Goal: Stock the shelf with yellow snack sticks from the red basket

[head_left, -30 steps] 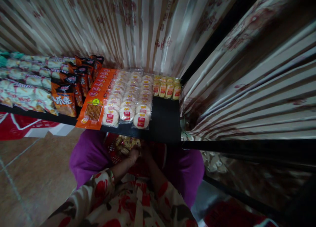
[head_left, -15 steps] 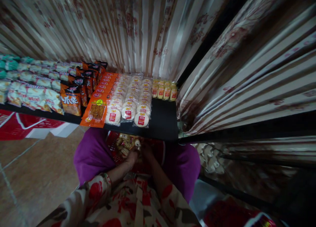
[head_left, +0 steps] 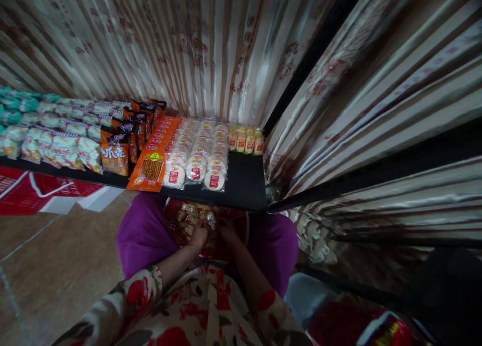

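Observation:
My left hand (head_left: 199, 234) and my right hand (head_left: 227, 229) are down in a red basket (head_left: 242, 224) that rests between my purple-clad knees. Both hands sit among small yellow-wrapped snack packs (head_left: 190, 216) in the basket. The fingers of both hands curl around packs, but what each one grips is too dark to make out. Just above the basket runs a black shelf (head_left: 244, 185). On it lie rows of round white cakes in clear wrap (head_left: 196, 155), orange snack packs (head_left: 152, 157) and a short row of yellow packs (head_left: 244, 140).
More snack bags (head_left: 56, 140) fill the shelf's left part. Striped curtains (head_left: 196, 44) hang behind and to the right. A black frame post (head_left: 312, 49) rises at the shelf's right end. A red-and-white box (head_left: 45, 198) lies on the tiled floor at left.
The camera has tilted and drifted slightly, so the shelf sits lower and left in view. My hands have stayed in the basket, shifting a little among the packs.

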`<control>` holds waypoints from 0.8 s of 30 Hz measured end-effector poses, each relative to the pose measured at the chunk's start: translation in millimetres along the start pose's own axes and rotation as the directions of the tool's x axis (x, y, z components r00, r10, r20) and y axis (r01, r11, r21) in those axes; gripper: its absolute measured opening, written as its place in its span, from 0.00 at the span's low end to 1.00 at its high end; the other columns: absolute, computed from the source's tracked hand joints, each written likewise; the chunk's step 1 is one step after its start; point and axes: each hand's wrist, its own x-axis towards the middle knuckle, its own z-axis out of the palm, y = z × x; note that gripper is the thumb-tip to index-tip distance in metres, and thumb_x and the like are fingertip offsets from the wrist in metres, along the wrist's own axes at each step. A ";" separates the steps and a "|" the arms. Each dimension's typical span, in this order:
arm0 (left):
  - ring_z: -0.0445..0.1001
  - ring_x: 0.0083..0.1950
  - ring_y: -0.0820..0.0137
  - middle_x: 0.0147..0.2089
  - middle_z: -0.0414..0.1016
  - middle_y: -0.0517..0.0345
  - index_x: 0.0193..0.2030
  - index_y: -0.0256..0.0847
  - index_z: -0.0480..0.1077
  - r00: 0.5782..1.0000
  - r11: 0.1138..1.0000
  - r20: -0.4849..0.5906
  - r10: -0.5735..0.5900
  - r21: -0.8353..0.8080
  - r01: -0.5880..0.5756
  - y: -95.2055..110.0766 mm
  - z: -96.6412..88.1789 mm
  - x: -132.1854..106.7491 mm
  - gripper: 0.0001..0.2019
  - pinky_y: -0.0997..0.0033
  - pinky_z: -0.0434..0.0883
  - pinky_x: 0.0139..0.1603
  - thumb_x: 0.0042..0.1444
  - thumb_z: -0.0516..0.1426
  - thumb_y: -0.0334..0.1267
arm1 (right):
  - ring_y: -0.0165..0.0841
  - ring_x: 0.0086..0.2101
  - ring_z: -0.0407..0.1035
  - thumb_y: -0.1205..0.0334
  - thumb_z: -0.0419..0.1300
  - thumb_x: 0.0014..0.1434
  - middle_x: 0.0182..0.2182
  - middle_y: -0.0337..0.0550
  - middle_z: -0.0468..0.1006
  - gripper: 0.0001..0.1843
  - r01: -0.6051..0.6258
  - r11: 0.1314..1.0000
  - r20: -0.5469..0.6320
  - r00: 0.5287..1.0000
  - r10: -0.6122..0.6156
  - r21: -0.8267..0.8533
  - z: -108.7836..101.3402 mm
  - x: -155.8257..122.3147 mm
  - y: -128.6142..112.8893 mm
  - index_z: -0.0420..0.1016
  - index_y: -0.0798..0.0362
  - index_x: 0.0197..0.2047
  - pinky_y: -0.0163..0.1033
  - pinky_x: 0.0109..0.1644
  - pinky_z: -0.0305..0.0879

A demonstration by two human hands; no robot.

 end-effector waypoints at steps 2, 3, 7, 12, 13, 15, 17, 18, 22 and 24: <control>0.65 0.21 0.75 0.23 0.68 0.63 0.43 0.38 0.68 1.000 1.000 0.005 0.000 -0.005 0.000 -2.2 -0.5 0.8 0.14 0.79 0.61 0.23 0.51 0.50 0.25 | 0.38 0.36 0.74 0.61 0.62 0.40 0.33 0.46 0.81 0.13 -0.002 1.000 -0.008 1.000 0.002 -0.018 -1.2 -3.8 -3.5 0.75 0.54 0.33 0.43 0.43 0.69; 0.64 0.21 0.76 0.23 0.68 0.63 0.44 0.37 0.68 1.000 1.000 0.007 0.002 -0.007 -0.002 -3.2 -0.5 1.5 0.13 0.79 0.60 0.22 0.52 0.50 0.26 | 0.38 0.37 0.74 0.61 0.62 0.41 0.34 0.46 0.81 0.13 -0.001 1.000 -0.014 1.000 0.000 -0.028 -1.9 -5.7 -5.5 0.75 0.54 0.33 0.43 0.44 0.69; 0.61 0.18 0.77 0.20 0.64 0.67 0.40 0.38 0.67 1.000 1.000 0.018 0.005 -0.022 -0.005 -4.4 0.1 2.3 0.09 0.80 0.58 0.21 0.53 0.51 0.28 | 0.39 0.39 0.74 0.61 0.62 0.43 0.34 0.45 0.80 0.12 0.038 0.997 -0.023 0.999 -0.040 -0.073 -4.2 -14.2 -14.2 0.75 0.53 0.33 0.43 0.47 0.67; 0.64 0.21 0.77 0.22 0.64 0.67 0.37 0.39 0.65 1.000 0.992 0.009 -0.006 -0.124 0.007 3.2 -0.5 -4.4 0.06 0.79 0.62 0.25 0.52 0.53 0.29 | 0.39 0.42 0.73 0.61 0.62 0.46 0.39 0.45 0.80 0.13 0.091 0.985 -0.040 0.994 -0.098 -0.149 -5.3 -26.5 -22.5 0.74 0.51 0.38 0.43 0.49 0.66; 0.64 0.22 0.77 0.23 0.65 0.67 0.36 0.39 0.65 1.000 0.990 0.007 -0.009 -0.142 0.010 5.1 -0.7 -6.1 0.05 0.79 0.63 0.26 0.52 0.53 0.29 | 0.39 0.43 0.73 0.61 0.62 0.47 0.40 0.45 0.79 0.14 0.106 0.977 -0.044 0.992 -0.116 -0.183 -5.5 -29.3 -24.1 0.74 0.51 0.39 0.43 0.49 0.66; 0.65 0.24 0.77 0.24 0.65 0.66 0.34 0.39 0.64 1.000 0.985 0.009 -0.005 -0.171 0.006 8.7 -0.8 -9.2 0.03 0.78 0.65 0.28 0.52 0.53 0.30 | 0.39 0.43 0.73 0.61 0.60 0.49 0.41 0.45 0.79 0.13 0.143 0.955 -0.036 0.987 -0.157 -0.259 -6.1 -35.1 -27.7 0.73 0.50 0.41 0.42 0.49 0.66; 0.65 0.24 0.77 0.24 0.65 0.66 0.33 0.39 0.64 1.000 0.981 0.023 0.007 -0.192 -0.003 11.7 -0.7 -12.0 0.02 0.78 0.65 0.29 0.52 0.55 0.32 | 0.38 0.43 0.73 0.61 0.59 0.51 0.40 0.43 0.79 0.12 0.182 0.929 -0.017 0.980 -0.197 -0.322 -7.1 -41.1 -32.4 0.73 0.49 0.41 0.41 0.49 0.65; 0.65 0.24 0.78 0.24 0.65 0.66 0.32 0.39 0.63 0.999 0.980 0.033 0.008 -0.200 -0.001 13.2 -0.6 -13.4 0.02 0.78 0.64 0.29 0.52 0.55 0.33 | 0.37 0.43 0.73 0.62 0.59 0.52 0.41 0.42 0.79 0.12 0.199 0.915 -0.008 0.976 -0.215 -0.351 -7.8 -43.9 -34.9 0.73 0.48 0.41 0.40 0.48 0.65; 0.64 0.23 0.78 0.22 0.64 0.67 0.29 0.39 0.63 0.995 0.975 0.098 0.007 -0.222 0.015 20.3 -1.9 -20.1 0.08 0.79 0.63 0.28 0.51 0.57 0.40 | 0.36 0.42 0.72 0.63 0.56 0.55 0.43 0.43 0.78 0.13 0.284 0.840 0.032 0.952 -0.304 -0.462 -9.9 -53.7 -44.1 0.72 0.49 0.45 0.40 0.48 0.65; 0.65 0.24 0.78 0.23 0.64 0.65 0.28 0.39 0.63 0.991 0.969 0.129 0.017 -0.245 0.016 24.2 -3.6 -23.9 0.09 0.79 0.63 0.27 0.50 0.58 0.41 | 0.37 0.44 0.71 0.65 0.54 0.56 0.44 0.46 0.77 0.14 0.344 0.782 0.055 0.927 -0.371 -0.520 -10.3 -57.8 -46.6 0.72 0.51 0.46 0.41 0.49 0.64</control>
